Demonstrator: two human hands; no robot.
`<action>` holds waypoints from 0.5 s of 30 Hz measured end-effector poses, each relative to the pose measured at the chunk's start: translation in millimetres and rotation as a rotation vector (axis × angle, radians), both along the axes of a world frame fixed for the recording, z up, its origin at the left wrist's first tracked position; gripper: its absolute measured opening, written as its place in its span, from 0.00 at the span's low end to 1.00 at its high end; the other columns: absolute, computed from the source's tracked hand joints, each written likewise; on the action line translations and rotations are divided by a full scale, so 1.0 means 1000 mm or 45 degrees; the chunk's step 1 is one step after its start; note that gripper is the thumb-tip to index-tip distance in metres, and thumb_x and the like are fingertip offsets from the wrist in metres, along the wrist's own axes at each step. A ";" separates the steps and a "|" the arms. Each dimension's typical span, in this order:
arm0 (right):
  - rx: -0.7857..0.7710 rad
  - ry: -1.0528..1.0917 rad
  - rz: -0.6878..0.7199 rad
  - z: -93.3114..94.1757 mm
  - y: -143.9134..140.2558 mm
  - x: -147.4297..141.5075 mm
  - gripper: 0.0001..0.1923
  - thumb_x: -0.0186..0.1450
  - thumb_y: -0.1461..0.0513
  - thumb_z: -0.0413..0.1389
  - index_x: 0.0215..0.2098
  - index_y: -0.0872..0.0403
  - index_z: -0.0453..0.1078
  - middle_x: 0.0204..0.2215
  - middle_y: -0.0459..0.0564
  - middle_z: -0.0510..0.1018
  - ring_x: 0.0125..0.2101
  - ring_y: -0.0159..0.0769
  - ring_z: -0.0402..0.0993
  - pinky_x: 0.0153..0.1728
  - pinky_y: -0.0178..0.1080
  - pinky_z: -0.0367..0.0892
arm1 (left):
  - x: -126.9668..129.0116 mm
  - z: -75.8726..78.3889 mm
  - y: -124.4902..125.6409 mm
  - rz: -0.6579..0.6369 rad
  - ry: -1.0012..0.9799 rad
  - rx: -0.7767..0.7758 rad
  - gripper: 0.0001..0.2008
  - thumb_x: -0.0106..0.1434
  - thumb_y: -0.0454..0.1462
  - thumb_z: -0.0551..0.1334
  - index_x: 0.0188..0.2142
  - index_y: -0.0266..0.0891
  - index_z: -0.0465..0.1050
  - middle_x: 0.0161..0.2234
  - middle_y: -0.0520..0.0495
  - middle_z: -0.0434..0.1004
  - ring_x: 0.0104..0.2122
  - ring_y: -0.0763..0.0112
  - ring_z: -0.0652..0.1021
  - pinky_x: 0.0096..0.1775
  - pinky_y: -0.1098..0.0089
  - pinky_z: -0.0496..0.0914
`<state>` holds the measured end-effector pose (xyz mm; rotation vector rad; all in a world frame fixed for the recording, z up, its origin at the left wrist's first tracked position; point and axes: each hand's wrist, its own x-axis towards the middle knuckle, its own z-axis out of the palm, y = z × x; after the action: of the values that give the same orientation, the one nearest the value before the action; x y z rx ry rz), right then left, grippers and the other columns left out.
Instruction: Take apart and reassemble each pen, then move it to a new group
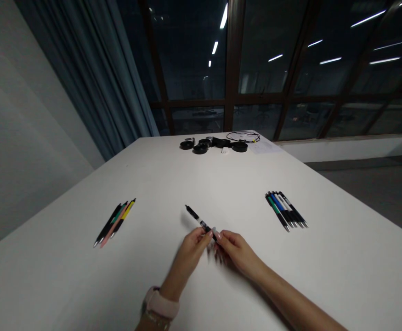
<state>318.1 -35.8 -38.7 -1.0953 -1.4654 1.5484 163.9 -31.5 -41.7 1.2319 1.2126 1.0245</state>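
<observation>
A black pen with a pale printed band (199, 219) is held above the middle of the white table, slanting away to the upper left. My left hand (193, 246) pinches it between thumb and fingers near its lower end. Thumb and fingers of my right hand (238, 250) close on that same near end, beside the left fingertips. A small pale, translucent part shows between the two thumbs, too blurred to tell its kind. The other right fingers are smeared and partly hidden below.
On the left of the table (159, 179) lies a group of pens (116, 223), black, green, pink and yellow. A row of green, blue, white and black pens (285, 209) lies right. At the far end are black round objects (201, 148) and a looped black cable (244, 133).
</observation>
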 end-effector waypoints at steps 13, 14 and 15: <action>0.482 -1.111 -0.097 0.015 -0.008 0.010 0.18 0.72 0.58 0.45 0.30 0.54 0.71 0.28 0.50 0.79 0.28 0.35 0.74 0.29 0.35 0.56 | -0.003 0.003 -0.015 0.041 0.967 0.392 0.18 0.70 0.42 0.46 0.29 0.42 0.68 0.32 0.48 0.71 0.35 0.65 0.73 0.39 0.65 0.63; 0.534 -1.198 -0.103 0.017 -0.008 0.010 0.17 0.72 0.59 0.46 0.31 0.54 0.72 0.30 0.51 0.80 0.30 0.36 0.75 0.29 0.35 0.56 | -0.003 0.003 -0.015 0.046 0.991 0.395 0.18 0.70 0.42 0.46 0.28 0.42 0.68 0.32 0.49 0.71 0.34 0.65 0.73 0.39 0.66 0.62; 0.577 -1.268 -0.101 0.018 -0.007 0.011 0.16 0.72 0.60 0.46 0.32 0.55 0.73 0.31 0.51 0.81 0.31 0.37 0.76 0.30 0.36 0.56 | -0.004 0.002 -0.015 0.053 1.010 0.398 0.18 0.70 0.43 0.46 0.28 0.42 0.68 0.31 0.49 0.70 0.33 0.66 0.72 0.38 0.66 0.62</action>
<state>328.7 -43.3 -20.6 -1.6937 -2.2102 0.5033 160.1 -46.4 -39.3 1.9731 1.7146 0.7823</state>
